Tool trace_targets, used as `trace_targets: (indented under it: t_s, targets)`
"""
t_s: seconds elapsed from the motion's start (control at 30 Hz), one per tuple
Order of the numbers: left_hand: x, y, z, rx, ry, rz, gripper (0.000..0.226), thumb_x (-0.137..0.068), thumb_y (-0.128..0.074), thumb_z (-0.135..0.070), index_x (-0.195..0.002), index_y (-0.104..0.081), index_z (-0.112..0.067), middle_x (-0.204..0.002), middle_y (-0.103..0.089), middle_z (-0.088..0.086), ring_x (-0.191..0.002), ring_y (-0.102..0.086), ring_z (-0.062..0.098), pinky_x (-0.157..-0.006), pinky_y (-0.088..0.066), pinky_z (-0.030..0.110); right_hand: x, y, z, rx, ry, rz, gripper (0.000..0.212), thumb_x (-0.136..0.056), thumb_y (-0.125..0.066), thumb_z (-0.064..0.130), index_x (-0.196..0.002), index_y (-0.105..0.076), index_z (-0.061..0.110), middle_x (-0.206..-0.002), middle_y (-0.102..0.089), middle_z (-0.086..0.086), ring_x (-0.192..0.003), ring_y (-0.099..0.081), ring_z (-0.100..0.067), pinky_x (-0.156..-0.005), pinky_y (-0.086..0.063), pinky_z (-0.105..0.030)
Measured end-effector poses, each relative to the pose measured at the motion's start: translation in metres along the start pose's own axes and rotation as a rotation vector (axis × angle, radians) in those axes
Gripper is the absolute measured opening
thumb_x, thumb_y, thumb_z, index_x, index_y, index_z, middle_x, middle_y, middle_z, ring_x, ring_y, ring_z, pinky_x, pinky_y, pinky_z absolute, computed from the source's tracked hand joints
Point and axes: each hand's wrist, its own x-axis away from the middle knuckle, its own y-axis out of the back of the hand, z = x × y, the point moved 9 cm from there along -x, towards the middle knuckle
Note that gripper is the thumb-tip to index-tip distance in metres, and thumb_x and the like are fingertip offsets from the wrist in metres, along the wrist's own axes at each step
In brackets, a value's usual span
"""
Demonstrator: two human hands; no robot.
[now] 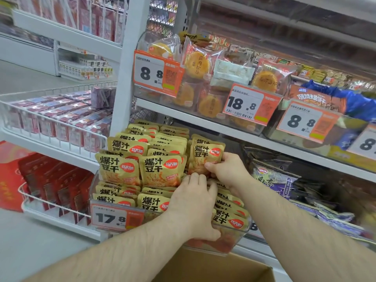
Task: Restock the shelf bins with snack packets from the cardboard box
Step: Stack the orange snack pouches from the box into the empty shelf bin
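A clear plastic shelf bin with a 17.8 price tag is packed with yellow snack packets standing in rows. My right hand pinches the lower edge of one upright yellow packet at the right of the back row. My left hand lies flat over the front packets, fingers curled down among them near the bin's front wall. The cardboard box shows as an open brown flap at the bottom edge, below the bin; its contents are hidden.
The shelf above holds clear bins of round pastries with orange price tags. Dark purple bags fill the bin to the right. White wire racks with red and purple packs stand to the left, over a grey floor.
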Motion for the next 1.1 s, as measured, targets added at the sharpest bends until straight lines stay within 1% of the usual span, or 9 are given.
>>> trace_targets:
  t_s: [0.07,0.2,0.33,0.37,0.43,0.53,0.7,0.8,1.1]
  targets:
    - [0.0,0.0,0.0,-0.002,0.0,0.009,0.101,-0.068,-0.063,-0.071,-0.142,-0.033,-0.01,-0.129,-0.04,0.014,-0.12,-0.035,0.034,-0.113,-0.028,0.047,0.0,0.0,0.0,-0.015,-0.019,0.005,0.011,-0.084,-0.074,0.011,-0.092,-0.072,0.02,-0.091,-0.073,0.001,-0.085,-0.067,-0.017,-0.087,-0.057,-0.042]
    - [0.0,0.001,0.0,-0.003,0.004,0.008,0.097,-0.067,-0.063,-0.071,-0.138,-0.036,-0.012,-0.125,-0.041,0.014,-0.116,-0.037,0.032,-0.11,-0.032,0.046,0.001,-0.003,0.003,0.011,0.013,-0.005,0.012,-0.083,-0.075,0.014,-0.089,-0.071,0.024,-0.089,-0.073,0.003,-0.085,-0.068,-0.016,-0.085,-0.058,-0.041]
    - [0.0,0.0,0.0,0.005,0.008,0.013,0.098,-0.066,-0.064,-0.071,-0.138,-0.036,-0.012,-0.123,-0.041,0.013,-0.113,-0.037,0.031,-0.109,-0.033,0.046,0.003,-0.001,0.007,-0.021,0.063,-0.043,0.011,-0.085,-0.073,0.015,-0.086,-0.068,0.025,-0.084,-0.072,0.004,-0.08,-0.067,-0.017,-0.077,-0.057,-0.036]
    - [0.0,0.0,0.001,0.003,0.007,0.011,0.097,-0.066,-0.064,-0.071,-0.138,-0.036,-0.012,-0.122,-0.041,0.013,-0.113,-0.037,0.031,-0.109,-0.034,0.046,0.003,-0.002,0.009,-0.009,0.075,-0.043,0.011,-0.085,-0.073,0.016,-0.085,-0.068,0.026,-0.085,-0.072,0.004,-0.08,-0.067,-0.017,-0.077,-0.057,-0.036]
    - [0.0,0.0,0.0,0.007,0.006,0.01,0.096,-0.066,-0.064,-0.071,-0.137,-0.036,-0.012,-0.122,-0.041,0.012,-0.113,-0.038,0.031,-0.109,-0.034,0.046,0.002,-0.006,0.008,0.057,0.079,-0.015,0.009,-0.085,-0.073,0.019,-0.085,-0.069,0.027,-0.089,-0.073,0.006,-0.085,-0.068,-0.016,-0.084,-0.057,-0.04]
    - [0.0,-0.001,0.001,0.005,0.01,0.013,0.097,-0.066,-0.064,-0.072,-0.137,-0.036,-0.012,-0.124,-0.041,0.013,-0.115,-0.037,0.031,-0.111,-0.032,0.047,0.002,-0.013,0.005,0.126,0.037,0.042,0.009,-0.085,-0.073,0.022,-0.093,-0.072,0.025,-0.093,-0.074,0.006,-0.091,-0.068,-0.015,-0.09,-0.056,-0.042]
    - [-0.001,-0.002,0.001,-0.003,0.009,0.01,0.098,-0.067,-0.065,-0.071,-0.139,-0.035,-0.012,-0.13,-0.039,0.016,-0.12,-0.036,0.033,-0.114,-0.029,0.047,0.002,-0.013,0.004,0.28,0.026,0.031,0.013,-0.085,-0.074,0.029,-0.096,-0.072,0.024,-0.093,-0.073,0.007,-0.091,-0.067,-0.015,-0.089,-0.055,-0.043]
    - [-0.001,-0.002,0.001,-0.002,0.009,0.008,0.098,-0.068,-0.065,-0.07,-0.14,-0.035,-0.011,-0.132,-0.038,0.016,-0.121,-0.034,0.034,-0.114,-0.029,0.047,0.002,-0.011,0.003,0.303,0.013,0.013,0.011,-0.083,-0.075,0.03,-0.092,-0.073,0.024,-0.089,-0.073,0.007,-0.088,-0.068,-0.015,-0.087,-0.056,-0.042]
    - [0.0,-0.001,0.001,-0.026,0.01,0.016,0.103,-0.068,-0.064,-0.072,-0.145,-0.033,-0.009,-0.14,-0.035,0.019,-0.127,-0.033,0.035,-0.116,-0.028,0.049,0.006,-0.011,0.007,0.371,-0.018,0.012,0.016,-0.082,-0.078,0.029,-0.093,-0.073,0.018,-0.089,-0.072,0.003,-0.086,-0.067,-0.015,-0.083,-0.057,-0.038]
